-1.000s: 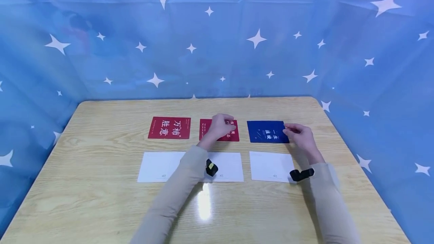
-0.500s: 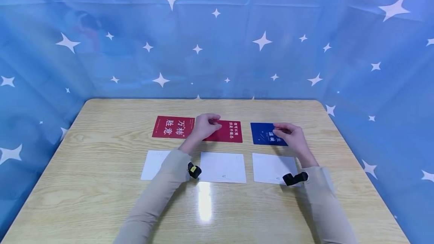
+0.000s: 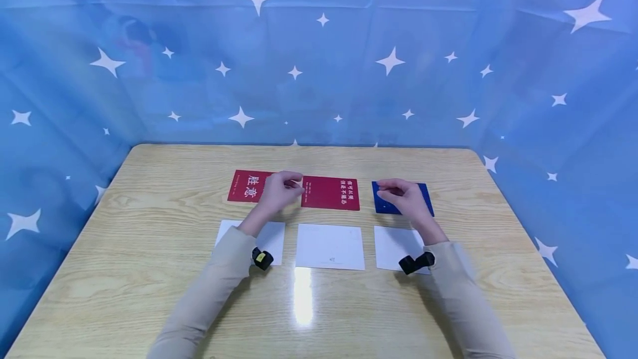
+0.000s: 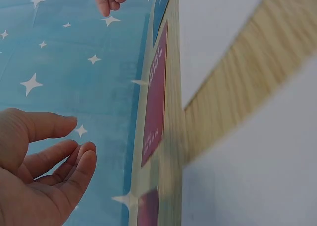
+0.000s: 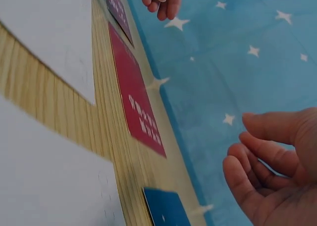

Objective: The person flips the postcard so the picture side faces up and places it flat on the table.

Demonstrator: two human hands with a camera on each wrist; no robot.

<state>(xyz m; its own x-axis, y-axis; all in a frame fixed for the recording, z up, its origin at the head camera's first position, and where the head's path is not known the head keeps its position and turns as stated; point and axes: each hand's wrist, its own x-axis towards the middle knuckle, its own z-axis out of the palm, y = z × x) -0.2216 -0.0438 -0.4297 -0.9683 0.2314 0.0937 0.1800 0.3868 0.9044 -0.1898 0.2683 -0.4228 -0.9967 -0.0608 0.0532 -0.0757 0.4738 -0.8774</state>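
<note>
My left hand [image 3: 279, 193] hovers over the right part of a red card with white characters [image 3: 242, 186]. Its fingers are loosely bent, with a gap between thumb and fingertips and nothing held, as the left wrist view shows. To its right lies a second red card [image 3: 325, 192], fully in sight. My right hand [image 3: 410, 199] is above a dark blue card [image 3: 425, 195] and hides most of its print. In the right wrist view, the thumb [image 5: 270, 125] stands apart from the relaxed fingers, and the palm is empty.
Nearer the front, three white cards lie in a row: left [image 3: 273, 244], middle [image 3: 330, 246] and right [image 3: 390, 241], the outer two partly under my arms. The wooden table [image 3: 349, 314] ends at a blue star-patterned curtain [image 3: 319, 93].
My left hand has moved left from the middle red card to the left one. The right hand has drifted left from the blue card's right edge across it. The cards stay put; the view shifted slightly.
</note>
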